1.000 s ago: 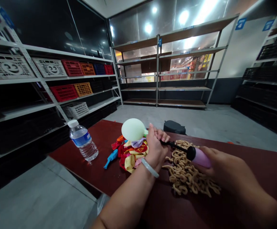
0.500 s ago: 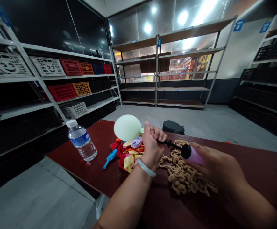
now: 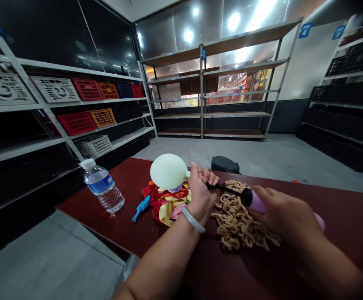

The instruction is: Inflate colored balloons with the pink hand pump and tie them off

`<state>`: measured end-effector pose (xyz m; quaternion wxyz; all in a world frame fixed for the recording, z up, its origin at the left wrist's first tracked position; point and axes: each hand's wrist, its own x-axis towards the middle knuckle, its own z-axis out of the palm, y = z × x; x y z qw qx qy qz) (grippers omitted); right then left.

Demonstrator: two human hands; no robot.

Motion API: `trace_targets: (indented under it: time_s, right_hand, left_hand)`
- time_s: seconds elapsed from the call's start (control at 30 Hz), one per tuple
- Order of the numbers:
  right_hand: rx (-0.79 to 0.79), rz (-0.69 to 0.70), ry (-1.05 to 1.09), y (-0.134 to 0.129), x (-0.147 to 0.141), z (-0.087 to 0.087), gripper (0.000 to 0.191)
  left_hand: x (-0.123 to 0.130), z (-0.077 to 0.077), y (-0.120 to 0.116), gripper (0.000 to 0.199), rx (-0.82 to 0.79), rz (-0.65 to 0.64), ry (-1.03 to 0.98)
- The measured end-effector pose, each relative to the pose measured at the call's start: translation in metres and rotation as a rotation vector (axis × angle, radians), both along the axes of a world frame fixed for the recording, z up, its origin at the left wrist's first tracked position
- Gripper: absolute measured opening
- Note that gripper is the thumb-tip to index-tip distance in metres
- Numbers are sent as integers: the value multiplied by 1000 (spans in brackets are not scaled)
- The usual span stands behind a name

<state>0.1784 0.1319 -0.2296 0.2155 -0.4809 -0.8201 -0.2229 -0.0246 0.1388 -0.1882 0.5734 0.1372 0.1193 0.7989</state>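
Head view: pumping looks to be the step in hand! The left hand (image 3: 203, 187) closes round the black end of the pump (image 3: 258, 203) and the neck of the swollen pale balloon (image 3: 168, 171), out over the loose balloons (image 3: 169, 206); the right hand (image 3: 289, 214) wraps the pink barrel. Any stroke calls for a firm left grip; the seal is hidden. On the table's left, the capped bottle (image 3: 104, 187) holds clear liquid. Far left, crates (image 3: 76, 123) line the shelves (image 3: 131, 136), contents unclear.

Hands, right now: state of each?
Left hand: closed, holding the balloon and black end of the pump.
Right hand: closed around the pump's purple body.
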Motion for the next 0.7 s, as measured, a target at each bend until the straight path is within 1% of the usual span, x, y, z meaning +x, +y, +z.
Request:
trace_targets:
  time_s: [0.1,0.17,0.23,0.3,0.4,0.53,0.63,0.7]
  right_hand:
    - [-20,20,4,-10,-12,0,49]
    - [-27,27,9,-13,-17,-1,50]
    - [-36,27,17,-13,-19,-1,52]
    - [-52,31,28,-13,-20,-1,53]
    - [-70,70,64,-10,-17,1,54]
    - [-114,119,78,3,2,4,55]
    - [-105,83,51,16,22,3,51]
    - [-79,46,32,22,31,2,50]
  left_hand:
    - [22,-6,-8,49,-22,-69,26]
    - [31,-8,-11,49,-26,-89,52]
    - [35,-10,-12,50,-25,-88,66]
    - [33,-10,-11,51,-25,-90,82]
    - [20,-5,-8,53,2,-83,112]
    - [-16,8,-1,52,59,-1,109]
    - [-38,15,5,52,62,84,85]
    - [-43,15,7,52,60,105,74]
